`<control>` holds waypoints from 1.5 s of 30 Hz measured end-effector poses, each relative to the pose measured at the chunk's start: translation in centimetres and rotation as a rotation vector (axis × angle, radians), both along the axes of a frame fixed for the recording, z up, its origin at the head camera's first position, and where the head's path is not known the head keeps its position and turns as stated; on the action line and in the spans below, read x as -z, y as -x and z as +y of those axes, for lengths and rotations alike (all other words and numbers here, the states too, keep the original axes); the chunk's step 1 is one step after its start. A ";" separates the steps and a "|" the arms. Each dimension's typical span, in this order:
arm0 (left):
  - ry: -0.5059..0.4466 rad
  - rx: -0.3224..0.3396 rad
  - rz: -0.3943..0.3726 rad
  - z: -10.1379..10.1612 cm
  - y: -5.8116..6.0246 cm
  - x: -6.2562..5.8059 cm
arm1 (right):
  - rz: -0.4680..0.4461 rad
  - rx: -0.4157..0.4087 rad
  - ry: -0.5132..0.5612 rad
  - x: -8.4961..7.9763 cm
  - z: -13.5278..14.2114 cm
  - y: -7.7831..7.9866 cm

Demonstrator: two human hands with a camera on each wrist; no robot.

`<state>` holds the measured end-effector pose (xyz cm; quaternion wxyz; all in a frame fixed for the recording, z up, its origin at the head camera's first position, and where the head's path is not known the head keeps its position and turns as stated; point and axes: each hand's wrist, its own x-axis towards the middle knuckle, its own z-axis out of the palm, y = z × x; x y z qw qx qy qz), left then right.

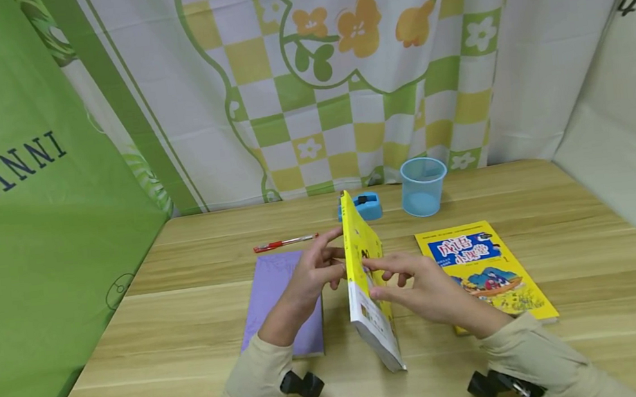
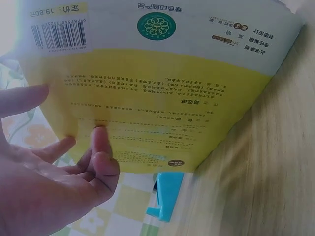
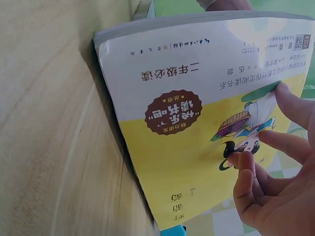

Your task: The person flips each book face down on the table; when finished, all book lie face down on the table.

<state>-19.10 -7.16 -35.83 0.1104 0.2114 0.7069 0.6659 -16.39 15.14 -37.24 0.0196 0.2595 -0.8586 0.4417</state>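
Note:
A yellow and white paperback book (image 1: pixel 366 261) stands on edge on the table, spine up and leaning slightly. My left hand (image 1: pixel 313 275) is at its back cover, which carries a barcode (image 2: pixel 60 35); some fingertips touch it while other fingers bend loosely. On the front cover, with its drawn child (image 3: pixel 246 142), rest the thumb and fingertips of my right hand (image 1: pixel 416 282). The book is upright between both hands, neither one wrapped around it. Beneath my left forearm lies a purple book (image 1: pixel 268 281). Another yellow book (image 1: pixel 491 271) lies flat, partly behind my right hand.
A red pen (image 1: pixel 284 243) lies beyond the purple book. Farther back are a blue tape dispenser (image 1: pixel 368 206), partly hidden by the upright book, and a translucent blue cup (image 1: pixel 423 187). Curtains hang behind the wooden table (image 1: pixel 164 344) and fabric walls flank it.

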 end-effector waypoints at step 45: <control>0.031 0.026 -0.055 1.0 -1.2 -0.9 | -0.137 -0.159 0.266 1.2 0.1 1.0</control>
